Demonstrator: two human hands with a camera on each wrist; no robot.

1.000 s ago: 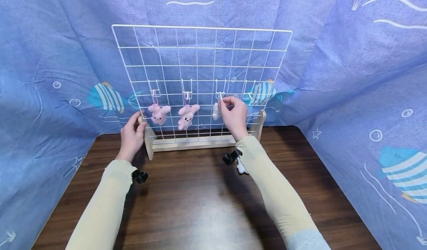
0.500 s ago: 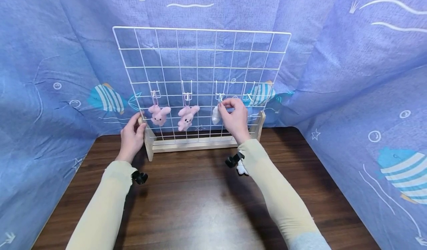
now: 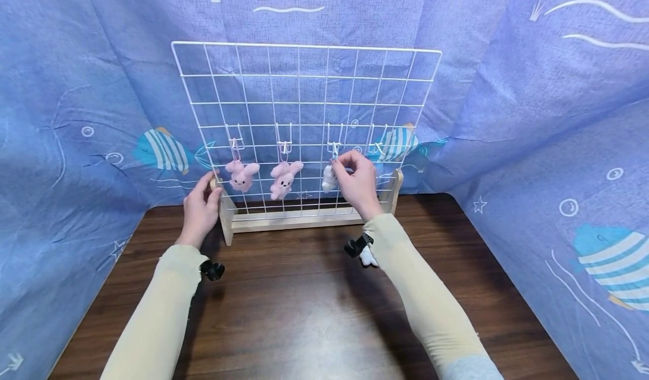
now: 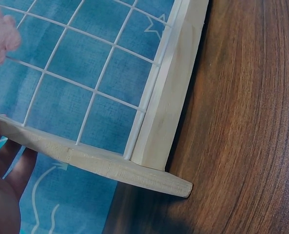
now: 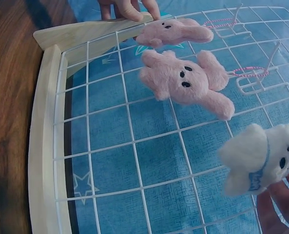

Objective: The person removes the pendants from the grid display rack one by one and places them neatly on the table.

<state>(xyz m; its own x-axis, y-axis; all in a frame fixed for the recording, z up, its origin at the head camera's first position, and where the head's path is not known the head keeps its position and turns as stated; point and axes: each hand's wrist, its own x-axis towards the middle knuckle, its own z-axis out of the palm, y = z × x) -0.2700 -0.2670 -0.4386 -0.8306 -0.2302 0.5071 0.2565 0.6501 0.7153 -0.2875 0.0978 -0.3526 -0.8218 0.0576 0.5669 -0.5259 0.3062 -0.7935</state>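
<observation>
My right hand [image 3: 357, 183] pinches the top of a white plush keychain [image 5: 254, 151] just below the third hook [image 3: 333, 147] of a white wire grid rack [image 3: 311, 103]. The plush has a black eye and a blue ribbon; in the head view, my fingers partly cover it. Whether its loop sits on the hook is hard to tell. Two pink plush bunny keychains [image 5: 185, 78] [image 3: 242, 175] hang by pink loops from the left hooks. My left hand [image 3: 200, 205] grips the rack's left wooden side support [image 4: 100, 163], thumb on the near side.
A fourth hook [image 3: 377, 147] sits on the grid at the right. Another white plush [image 3: 368, 256] lies on the dark wooden table [image 3: 284, 307], partly hidden by my right wrist. A blue fish-patterned cloth [image 3: 532, 143] hangs behind and along the sides.
My right hand has shifted slightly down, and more of the white plush shows beside the fingers. My left hand stays on the side support.
</observation>
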